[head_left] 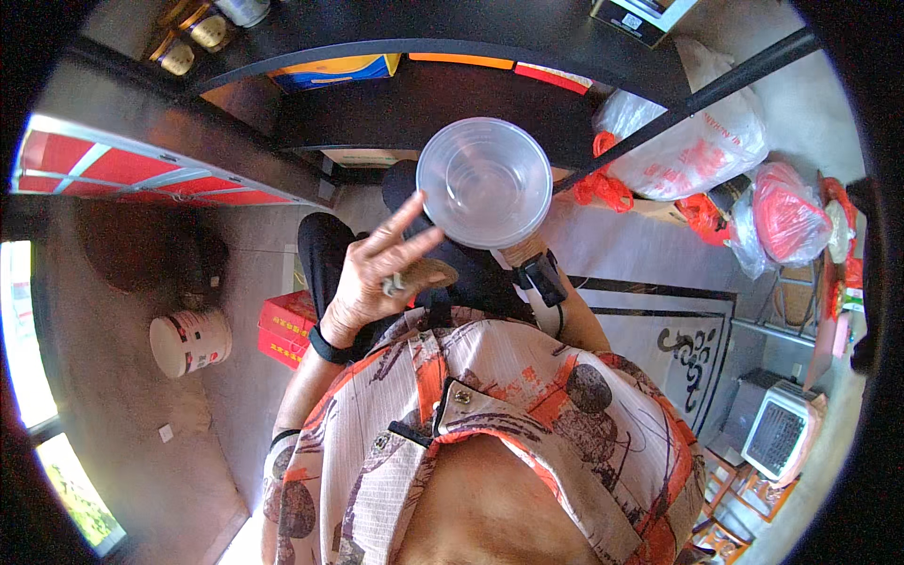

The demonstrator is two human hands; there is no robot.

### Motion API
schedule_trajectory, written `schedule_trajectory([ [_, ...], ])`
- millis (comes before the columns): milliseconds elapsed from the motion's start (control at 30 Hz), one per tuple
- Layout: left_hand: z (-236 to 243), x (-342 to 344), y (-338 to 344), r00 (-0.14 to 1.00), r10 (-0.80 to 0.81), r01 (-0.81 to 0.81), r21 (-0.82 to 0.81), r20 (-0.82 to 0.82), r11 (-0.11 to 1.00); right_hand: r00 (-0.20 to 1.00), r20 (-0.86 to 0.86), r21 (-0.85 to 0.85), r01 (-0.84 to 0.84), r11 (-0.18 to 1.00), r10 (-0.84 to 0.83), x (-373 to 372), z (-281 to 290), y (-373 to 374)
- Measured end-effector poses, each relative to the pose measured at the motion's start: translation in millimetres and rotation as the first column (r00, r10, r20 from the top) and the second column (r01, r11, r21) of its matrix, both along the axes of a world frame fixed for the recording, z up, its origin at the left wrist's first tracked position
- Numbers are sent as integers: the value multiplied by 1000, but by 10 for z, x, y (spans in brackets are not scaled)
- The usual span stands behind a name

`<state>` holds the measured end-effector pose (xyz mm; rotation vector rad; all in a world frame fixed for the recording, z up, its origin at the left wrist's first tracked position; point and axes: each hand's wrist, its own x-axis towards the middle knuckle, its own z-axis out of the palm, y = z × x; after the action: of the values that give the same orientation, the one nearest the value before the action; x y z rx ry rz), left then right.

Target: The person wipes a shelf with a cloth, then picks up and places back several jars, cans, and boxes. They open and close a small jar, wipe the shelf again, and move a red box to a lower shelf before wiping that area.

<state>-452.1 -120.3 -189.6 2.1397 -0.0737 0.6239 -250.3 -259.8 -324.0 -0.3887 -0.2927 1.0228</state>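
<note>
A round, see-through plastic tub is held up before me, its wide mouth facing me. I can make out nothing inside it. My right hand grips it from behind at the lower right; most of its fingers are hidden by the tub, and a black device is strapped at that wrist. Close to the tub's left rim is my left hand, with two fingers stretched toward the wall of the tub and the thumb apart. A ring shows on it, and a dark band circles the wrist. Whether the fingertips touch the rim, I cannot tell.
Ahead stands a dark shelf with jars and boxes. Plastic bags hang or lie at the right. A white bucket and a red box are on the left. A white-framed appliance stands far right.
</note>
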Motion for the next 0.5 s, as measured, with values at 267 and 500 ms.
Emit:
schedule_trajectory([
  [267, -779, 741, 747, 860, 425, -510, -419, -284, 751, 936, -346, 88, 111, 990, -74, 277, 92, -243],
  [500, -1262, 2040, 1572, 856, 103, -454, -642, -506, 618, 945, -109, -302, 265, 916, -309, 209, 364, -446],
])
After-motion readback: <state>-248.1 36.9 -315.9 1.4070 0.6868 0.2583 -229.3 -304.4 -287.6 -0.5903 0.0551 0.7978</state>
